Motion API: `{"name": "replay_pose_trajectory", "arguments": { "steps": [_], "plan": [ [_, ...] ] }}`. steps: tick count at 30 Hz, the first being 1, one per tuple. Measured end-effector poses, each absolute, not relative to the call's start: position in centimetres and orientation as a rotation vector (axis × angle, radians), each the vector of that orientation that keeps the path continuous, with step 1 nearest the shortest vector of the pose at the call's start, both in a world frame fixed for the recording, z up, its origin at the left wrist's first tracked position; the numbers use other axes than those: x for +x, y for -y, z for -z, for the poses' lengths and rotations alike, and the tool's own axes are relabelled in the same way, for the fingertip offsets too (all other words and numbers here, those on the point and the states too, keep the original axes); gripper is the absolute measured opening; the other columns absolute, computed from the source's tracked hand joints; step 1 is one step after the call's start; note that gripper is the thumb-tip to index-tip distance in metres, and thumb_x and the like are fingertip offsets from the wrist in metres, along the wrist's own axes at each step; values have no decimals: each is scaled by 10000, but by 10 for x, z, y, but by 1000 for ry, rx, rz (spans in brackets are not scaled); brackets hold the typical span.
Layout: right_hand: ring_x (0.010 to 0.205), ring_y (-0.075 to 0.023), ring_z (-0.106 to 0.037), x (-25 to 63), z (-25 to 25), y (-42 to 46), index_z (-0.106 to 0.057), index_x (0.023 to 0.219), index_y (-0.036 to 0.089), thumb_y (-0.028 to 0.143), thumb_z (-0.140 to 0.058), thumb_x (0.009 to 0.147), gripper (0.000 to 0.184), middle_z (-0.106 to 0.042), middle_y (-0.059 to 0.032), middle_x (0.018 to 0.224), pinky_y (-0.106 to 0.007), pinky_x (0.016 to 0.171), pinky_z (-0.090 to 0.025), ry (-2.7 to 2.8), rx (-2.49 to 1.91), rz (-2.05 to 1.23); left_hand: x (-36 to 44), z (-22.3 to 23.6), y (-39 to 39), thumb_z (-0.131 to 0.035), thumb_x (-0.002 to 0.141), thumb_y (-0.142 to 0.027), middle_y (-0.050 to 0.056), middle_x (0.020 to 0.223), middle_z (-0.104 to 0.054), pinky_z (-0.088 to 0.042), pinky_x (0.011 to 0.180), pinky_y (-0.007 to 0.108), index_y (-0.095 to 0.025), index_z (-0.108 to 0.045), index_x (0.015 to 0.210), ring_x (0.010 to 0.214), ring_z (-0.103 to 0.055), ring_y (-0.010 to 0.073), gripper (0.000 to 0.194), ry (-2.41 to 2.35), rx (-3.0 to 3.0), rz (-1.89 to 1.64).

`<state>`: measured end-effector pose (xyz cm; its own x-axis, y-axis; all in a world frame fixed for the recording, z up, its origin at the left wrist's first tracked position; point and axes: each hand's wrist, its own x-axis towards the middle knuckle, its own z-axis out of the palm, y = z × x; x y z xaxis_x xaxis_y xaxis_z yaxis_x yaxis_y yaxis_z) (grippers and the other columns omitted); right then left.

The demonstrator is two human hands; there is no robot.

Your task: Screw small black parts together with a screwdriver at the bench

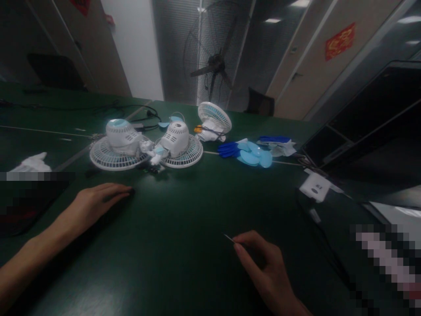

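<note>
My left hand (97,199) is low over the green table at the left, thumb and fingers pinched round a small dark piece (132,191) too small to name. At the lower right, my right hand (263,263) pinches a thin pale metal sliver (229,238) between thumb and forefinger. Just beyond the left hand lie two white fan heads, a left one (120,138) and a right one (176,140), grilles down and motor housings up. Small parts (154,169) sit at the near edge between them. A third fan head (213,120) leans behind, its grille tilted up.
Light blue fan blades (255,154) lie by blue-and-white gloves (276,145). A white box (315,186) with a dark cable is at the right, before a dark monitor (368,118). White cloth (31,163) lies far left. A large floor fan (216,63) stands beyond the green table (171,228).
</note>
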<state>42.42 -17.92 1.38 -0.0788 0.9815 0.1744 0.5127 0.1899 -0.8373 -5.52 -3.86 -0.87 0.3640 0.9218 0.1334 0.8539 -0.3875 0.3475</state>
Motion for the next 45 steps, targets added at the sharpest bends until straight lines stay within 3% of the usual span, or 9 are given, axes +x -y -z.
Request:
{"name": "replay_pose_trajectory", "arguments": {
  "steps": [8, 16, 22, 26, 34, 39, 45],
  "plan": [
    [616, -173, -677, 422, -15, 179, -724, 910, 231, 322, -618, 985, 159, -712, -2, 736, -255, 563, -517, 1709, -1411, -766, -59, 23, 43, -426, 1019, -544, 54, 1510, -584, -479, 1157, 489, -262, -614, 1467, 1309, -628, 327, 561, -1596, 2591, -383],
    [615, -160, -658, 423, -10, 180, -712, 932, 234, 317, -612, 994, 144, -702, 11, 744, -251, 556, -481, 1729, -1424, -781, -34, 19, 52, -306, 1033, -440, 163, 1451, -622, -521, 1096, 490, -126, -667, 1365, 1250, -671, 333, 582, -1708, 2696, -325],
    [588, -157, -637, 421, -12, 180, -706, 912, 228, 308, -600, 986, 151, -679, 15, 718, -262, 561, -470, 1763, -1415, -749, -14, 4, 51, -416, 1044, -489, 106, 1312, -706, -546, 1016, 445, -164, -666, 1297, 1136, -692, 293, 482, -1866, 2453, -452],
    [692, -183, -683, 420, -11, 179, -707, 958, 229, 316, -596, 993, 145, -707, -8, 800, -289, 641, -505, 1802, -1451, -794, 17, -3, 57, -495, 1019, -528, 91, 1219, -729, -585, 933, 398, -199, -701, 1214, 1059, -710, 269, 434, -1643, 2340, -556],
    [761, -177, -719, 418, -10, 178, -709, 971, 233, 236, -631, 971, 78, -744, -3, 862, -283, 698, -507, 1951, -1389, -801, 150, 3, 103, -507, 1065, -248, 73, 1128, -719, -558, 910, 311, -201, -660, 1102, 1051, -678, 186, 164, -695, 2365, -579],
    [771, -170, -722, 426, -12, 179, -708, 975, 235, 217, -618, 975, 92, -748, 5, 866, -278, 713, -501, 2026, -1361, -778, 170, 5, 112, -567, 1036, -225, 56, 1061, -690, -533, 862, 297, -205, -627, 1087, 1002, -654, 179, 80, -663, 2204, -571],
    [732, -164, -712, 429, -11, 178, -707, 958, 233, 217, -611, 973, 99, -738, 8, 836, -277, 675, -481, 2051, -1370, -772, 167, 2, 114, -628, 956, -124, 23, 1043, -645, -484, 770, 276, -238, -601, 1152, 927, -626, 166, 229, -778, 2114, -503]
  ]
}}
